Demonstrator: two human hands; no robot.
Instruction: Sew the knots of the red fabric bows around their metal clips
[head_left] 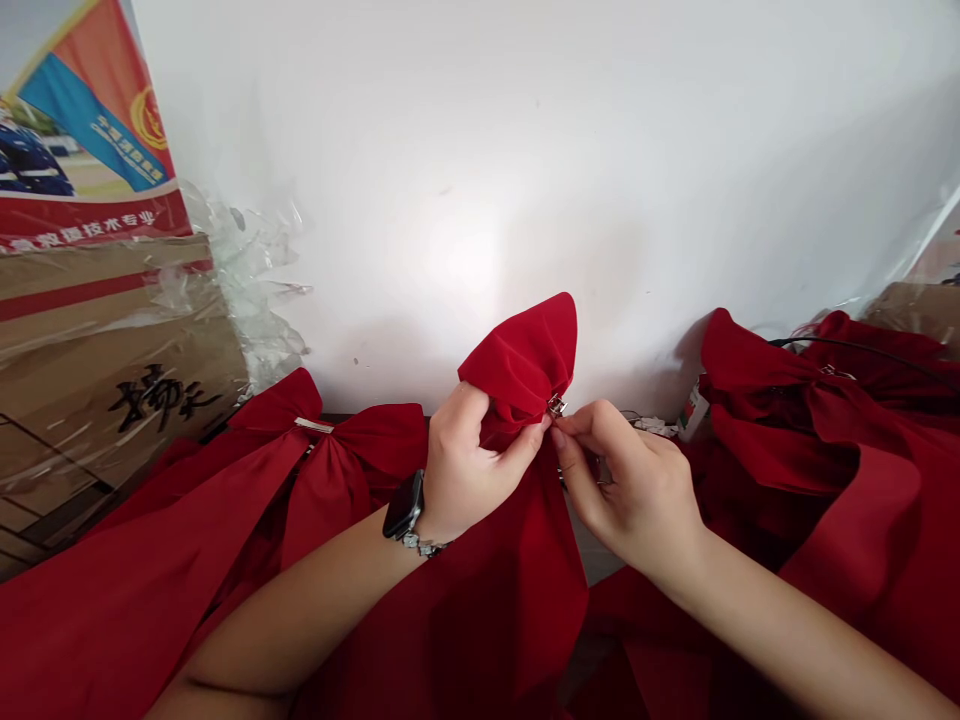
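The head cam had both hands right up front. The left hand (480, 470) was closed around a bunched-up red velvet ribbon (521, 360), fingers wrapped snugly around the gathered part. The right hand (622, 490) had its thumb and forefinger nearly shut, pinching at a small metal clip (556, 405) right by the fingertips, with its other fingers curled loosely.

As far as you could tell, the velvet was already gathered and the clip was on it, but I can't say if it was fully fastened. The ribbon's long axis ran roughly up and down: a pointed end stuck up above the fingers, leaning slightly right, and long tails hung below them.

A finished-looking red bow (352, 450) sat left of the left fingers, and another (757, 400) sat right of the right fingers. A white wall (450, 150) rose behind the fingers, and a plastic-wrapped cardboard box (97, 370) sat well left of them.
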